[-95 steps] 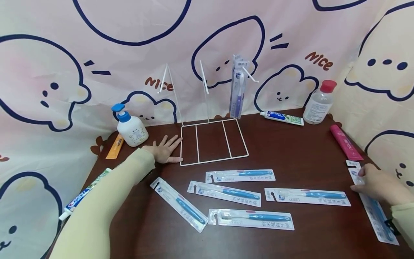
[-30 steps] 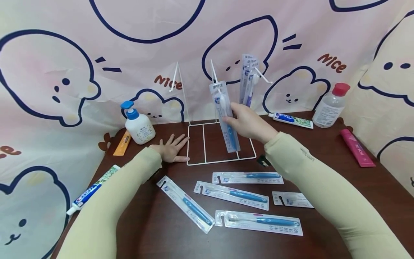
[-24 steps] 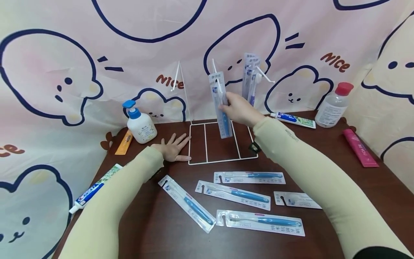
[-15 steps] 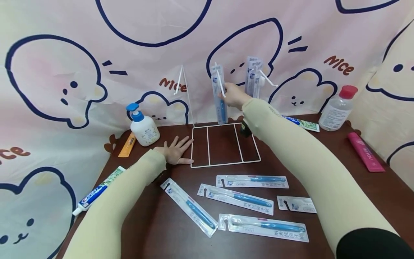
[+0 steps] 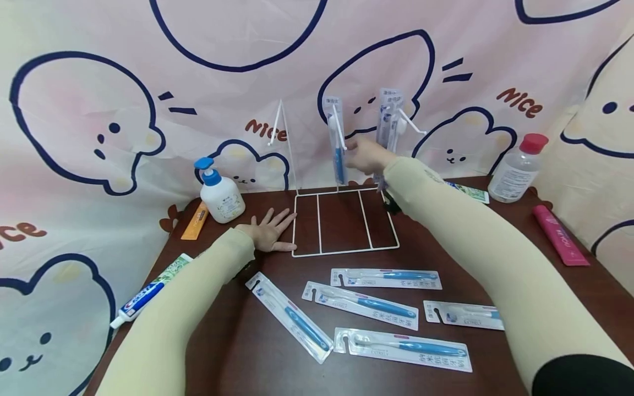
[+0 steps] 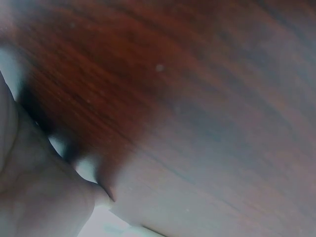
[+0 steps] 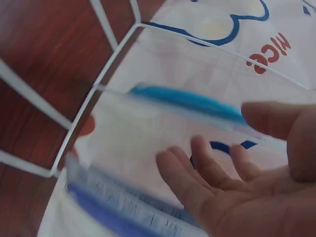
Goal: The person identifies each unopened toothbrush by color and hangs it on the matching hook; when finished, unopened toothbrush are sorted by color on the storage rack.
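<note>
In the head view my left hand (image 5: pixel 269 231) lies flat on the table with spread fingers, touching the left side of a white wire rack (image 5: pixel 319 225). Only part of that hand (image 6: pixel 44 187) shows in the left wrist view. A packaged blue toothbrush (image 5: pixel 339 162) hangs upright from the rack's middle hook. My right hand (image 5: pixel 366 155) is just right of it. Seen from the right wrist, the hand (image 7: pixel 237 197) has loose, parted fingers and holds nothing, beside the blue toothbrush (image 7: pixel 187 98). Packaged purple toothbrushes (image 5: pixel 387 121) hang on the right hook.
Several packaged blue toothbrushes (image 5: pixel 364 304) lie in front of the rack. A pump bottle (image 5: pixel 222 199), orange tube (image 5: pixel 195 221) and toothpaste tube (image 5: pixel 151 290) are left. Right stand a red-capped bottle (image 5: pixel 513 175) and pink tube (image 5: pixel 559 235); another toothpaste tube (image 5: pixel 470 192) is partly hidden by the sleeve.
My right hand picked up the blue toothbrush from the right table edge, carried it to the middle hook, then let it go and drew slightly right. The left hand stayed put.
</note>
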Available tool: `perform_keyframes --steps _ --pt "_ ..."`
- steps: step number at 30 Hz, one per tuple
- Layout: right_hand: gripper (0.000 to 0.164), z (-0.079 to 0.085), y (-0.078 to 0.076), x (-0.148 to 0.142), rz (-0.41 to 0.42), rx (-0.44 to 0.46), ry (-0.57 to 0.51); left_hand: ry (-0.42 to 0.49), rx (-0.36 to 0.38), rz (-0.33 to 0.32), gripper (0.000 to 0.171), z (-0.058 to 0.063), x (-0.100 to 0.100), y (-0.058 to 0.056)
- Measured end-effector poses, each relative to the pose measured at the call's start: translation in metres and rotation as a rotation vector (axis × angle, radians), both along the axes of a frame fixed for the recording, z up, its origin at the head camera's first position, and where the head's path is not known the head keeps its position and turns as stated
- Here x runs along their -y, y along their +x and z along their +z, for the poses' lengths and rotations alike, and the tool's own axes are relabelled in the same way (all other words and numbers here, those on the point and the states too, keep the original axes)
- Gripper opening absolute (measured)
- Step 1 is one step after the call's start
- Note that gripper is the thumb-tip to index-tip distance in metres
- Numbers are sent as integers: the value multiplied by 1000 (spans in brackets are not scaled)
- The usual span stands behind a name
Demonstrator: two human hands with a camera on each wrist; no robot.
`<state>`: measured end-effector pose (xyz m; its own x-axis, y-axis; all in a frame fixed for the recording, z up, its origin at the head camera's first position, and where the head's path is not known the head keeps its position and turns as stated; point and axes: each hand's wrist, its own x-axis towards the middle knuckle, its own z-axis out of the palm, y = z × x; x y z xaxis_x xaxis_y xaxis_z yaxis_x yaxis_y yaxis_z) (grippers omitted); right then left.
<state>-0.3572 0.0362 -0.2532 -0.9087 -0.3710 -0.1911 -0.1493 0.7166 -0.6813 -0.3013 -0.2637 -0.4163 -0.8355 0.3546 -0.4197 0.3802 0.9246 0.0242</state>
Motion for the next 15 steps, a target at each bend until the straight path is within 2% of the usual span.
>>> perform_keyframes --steps 2,4,10,12,15 --pt "55 -5 14 -16 56 -25 83 4 3 3 100 1 0 0" --pt "51 -12 34 -34 118 -64 166 9 4 2 100 1 0 1" --pt "37 -41 114 -103 339 -183 386 8 7 4 99 1 0 0" --pt "36 -52 137 -130 373 -197 424 15 10 7 100 2 0 -1" --pt "37 -69 166 -171 352 -196 449 15 14 6 100 2 -1 -1"
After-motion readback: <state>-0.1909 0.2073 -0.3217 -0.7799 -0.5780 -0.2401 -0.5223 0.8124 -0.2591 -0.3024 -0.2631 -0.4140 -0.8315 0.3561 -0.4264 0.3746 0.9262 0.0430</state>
